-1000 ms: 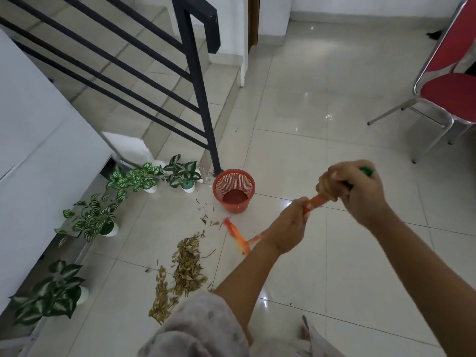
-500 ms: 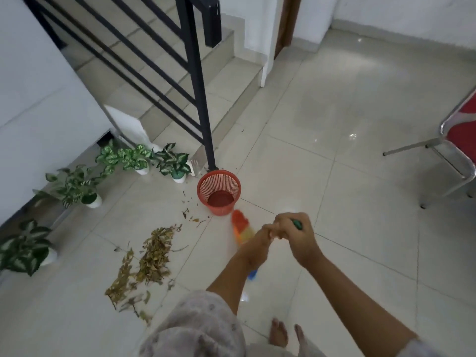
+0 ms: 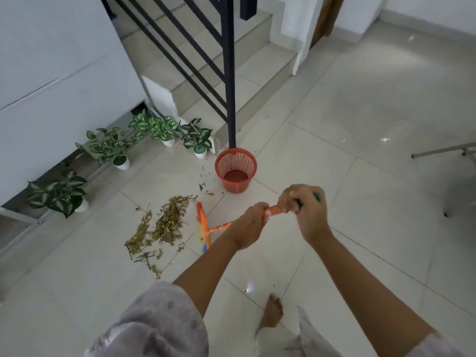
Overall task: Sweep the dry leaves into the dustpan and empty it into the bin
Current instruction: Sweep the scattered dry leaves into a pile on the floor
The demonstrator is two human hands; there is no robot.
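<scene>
A heap of dry brown leaves (image 3: pixel 159 226) lies on the pale floor tiles. A few stray leaves (image 3: pixel 204 188) sit between the heap and the orange mesh bin (image 3: pixel 235 170), which stands upright at the foot of the stair post. An orange broom (image 3: pixel 203 228) has its head on the floor just right of the heap. My left hand (image 3: pixel 248 224) grips the handle lower down. My right hand (image 3: pixel 302 206) grips the handle near its green end. No dustpan is in view.
Several potted plants (image 3: pixel 113 148) line the white wall at left. A black stair railing (image 3: pixel 230 73) and steps rise behind the bin. Metal chair legs (image 3: pixel 448 150) stand at the right edge. My bare foot (image 3: pixel 273 309) is on the tiles below my hands.
The broom head has swung left from beside the bin to the right side of the leaf heap. The view has shifted, and my hands have stayed together on the handle.
</scene>
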